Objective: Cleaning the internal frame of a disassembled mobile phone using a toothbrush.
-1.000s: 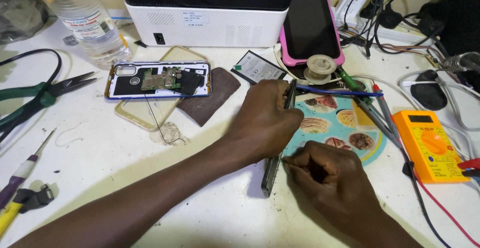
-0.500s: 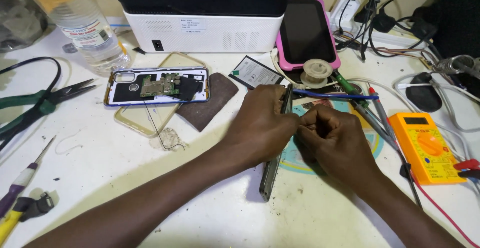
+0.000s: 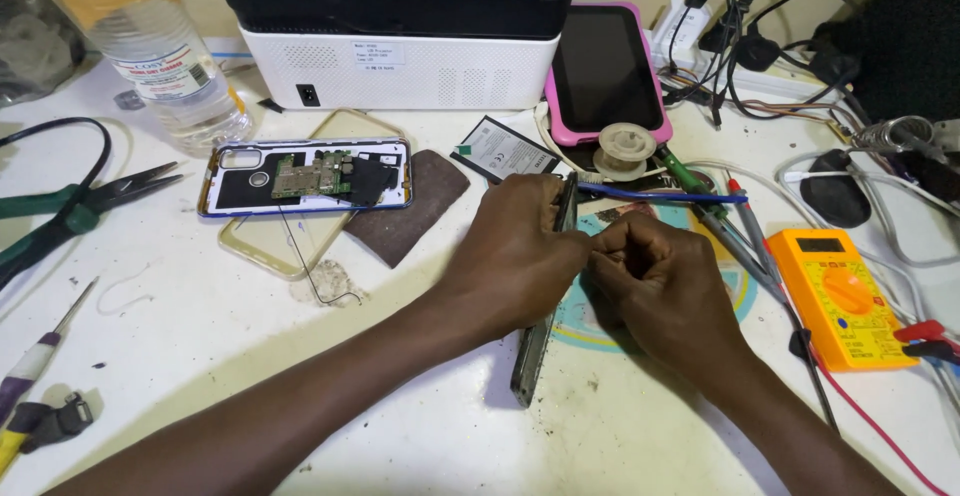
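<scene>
Since the earlier frame my right hand [image 3: 668, 286] has slid up against my left hand [image 3: 515, 256]; both pinch the thin phone frame [image 3: 540, 326] standing on edge on the white surface [image 3: 200, 356]. I'd pry gently, keeping it steady

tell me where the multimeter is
The orange multimeter lies on the table's right side in the head view, just right of the right hand.

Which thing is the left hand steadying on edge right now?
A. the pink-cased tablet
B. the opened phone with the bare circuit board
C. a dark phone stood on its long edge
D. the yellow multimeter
C: the left hand has its grip on the dark phone, stood on its long edge on the white table, with the right hand closed up against it.
</scene>
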